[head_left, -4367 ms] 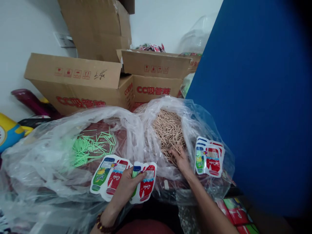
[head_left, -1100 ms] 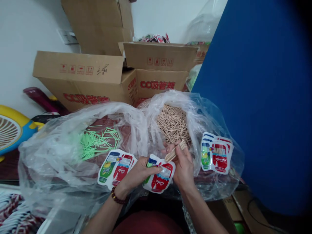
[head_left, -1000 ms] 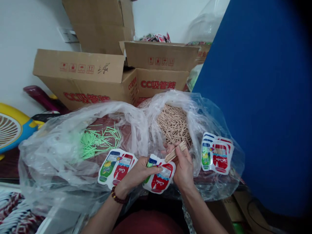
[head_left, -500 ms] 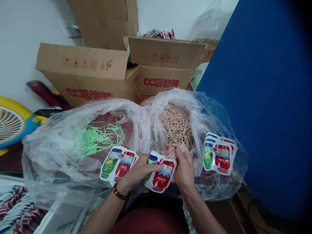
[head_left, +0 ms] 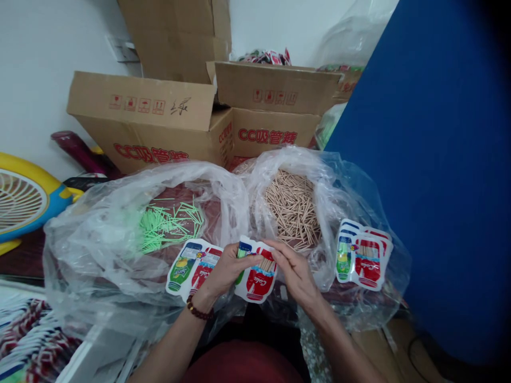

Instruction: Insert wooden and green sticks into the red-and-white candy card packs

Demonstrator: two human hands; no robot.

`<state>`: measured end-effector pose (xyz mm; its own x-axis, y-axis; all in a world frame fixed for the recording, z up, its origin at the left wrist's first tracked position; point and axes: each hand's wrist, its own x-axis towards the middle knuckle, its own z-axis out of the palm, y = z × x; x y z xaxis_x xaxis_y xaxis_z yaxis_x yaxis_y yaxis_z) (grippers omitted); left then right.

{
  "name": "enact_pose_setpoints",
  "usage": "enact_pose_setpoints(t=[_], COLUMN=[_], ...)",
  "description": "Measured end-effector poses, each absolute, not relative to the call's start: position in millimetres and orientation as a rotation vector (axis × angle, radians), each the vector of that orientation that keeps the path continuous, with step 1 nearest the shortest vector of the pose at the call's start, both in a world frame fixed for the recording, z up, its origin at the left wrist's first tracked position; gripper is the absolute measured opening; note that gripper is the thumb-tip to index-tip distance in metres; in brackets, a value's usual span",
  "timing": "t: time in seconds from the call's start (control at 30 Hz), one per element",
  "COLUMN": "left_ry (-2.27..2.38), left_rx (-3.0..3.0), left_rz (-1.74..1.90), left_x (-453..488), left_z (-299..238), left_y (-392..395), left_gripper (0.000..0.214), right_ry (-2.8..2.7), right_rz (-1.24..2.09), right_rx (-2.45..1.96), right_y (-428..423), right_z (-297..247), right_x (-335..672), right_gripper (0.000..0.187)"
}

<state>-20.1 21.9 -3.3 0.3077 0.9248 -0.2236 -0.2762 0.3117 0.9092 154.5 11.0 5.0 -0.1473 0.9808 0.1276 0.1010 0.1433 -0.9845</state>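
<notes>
My left hand (head_left: 233,268) grips a bottle-shaped printed pouch (head_left: 260,277), its thumb across the front. The pouch has a green half and a red "Cola" half; green sticks show in the green half and brown sticks in the red half's window. My right hand (head_left: 293,271) pinches the pouch's upper right edge. Behind the hands, brown straw-like sticks (head_left: 293,207) fill an open clear plastic bag (head_left: 255,186). Thin green sticks (head_left: 159,229) lie in the bag to the left. Flat pouches (head_left: 182,271) lie beside my left hand.
A stack of filled pouches (head_left: 366,258) lies on plastic at the right. Cardboard boxes (head_left: 159,127) stand at the back. A blue panel (head_left: 431,175) rises on the right, and a yellow and blue fan (head_left: 27,197) stands at the left. More pouches (head_left: 32,340) fill a container at lower left.
The brown stick bundle has gone from my right hand into the red window of the pouch. My right hand has closed on the pouch's top edge, and the pouch has moved slightly up and left.
</notes>
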Motion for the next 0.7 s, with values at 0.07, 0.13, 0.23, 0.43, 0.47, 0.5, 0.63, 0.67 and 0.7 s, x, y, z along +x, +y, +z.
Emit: enact_pose_setpoints(t=[0.07,0.13,0.23,0.43,0.47,0.5,0.63,0.67,0.7], left_ry=[0.911,0.926,0.939,0.960,0.969,0.981,1.008,0.997,0.981], left_rx=[0.899,0.911,0.955,0.925,0.914,0.910,0.949,0.963,0.977], left_rz=[0.969,0.956,0.964,0.936,0.915,0.900,0.899,0.900,0.896], left_x=[-20.8,-21.9,-23.4,-25.6,-26.0,-26.3,-24.7,-23.2,-21.0], left_z=[-4.1,-4.0,-2.9,-1.8,-1.1,-0.2,4.2,5.2,6.1], left_y=[22.3,22.6,23.8,26.3,26.5,26.9,29.8,30.9,32.0], left_gripper=[0.023,0.024,0.021,0.025,0.027,0.030,0.031,0.031,0.031], right_ry=[-1.442,-1.292,-1.131,-0.987,-0.990,-1.005,-1.091,-1.094,-1.090], right_rz=[1.171,1.230,1.455,1.633,1.618,1.598,1.454,1.406,1.360], right_rx=[-1.094,-1.052,-0.983,-0.971,-0.972,-0.973,-1.014,-1.036,-1.059], right_y=[10.2,10.3,9.9,5.4,5.5,6.1,10.5,11.3,11.7], right_z=[3.1,-0.3,-6.8,-14.2,-14.8,-15.5,-18.3,-18.4,-17.9], right_x=[155.2,154.3,149.0,139.3,140.3,142.3,155.5,160.0,165.2], right_gripper=[0.029,0.031,0.035,0.034,0.034,0.033,0.030,0.029,0.028])
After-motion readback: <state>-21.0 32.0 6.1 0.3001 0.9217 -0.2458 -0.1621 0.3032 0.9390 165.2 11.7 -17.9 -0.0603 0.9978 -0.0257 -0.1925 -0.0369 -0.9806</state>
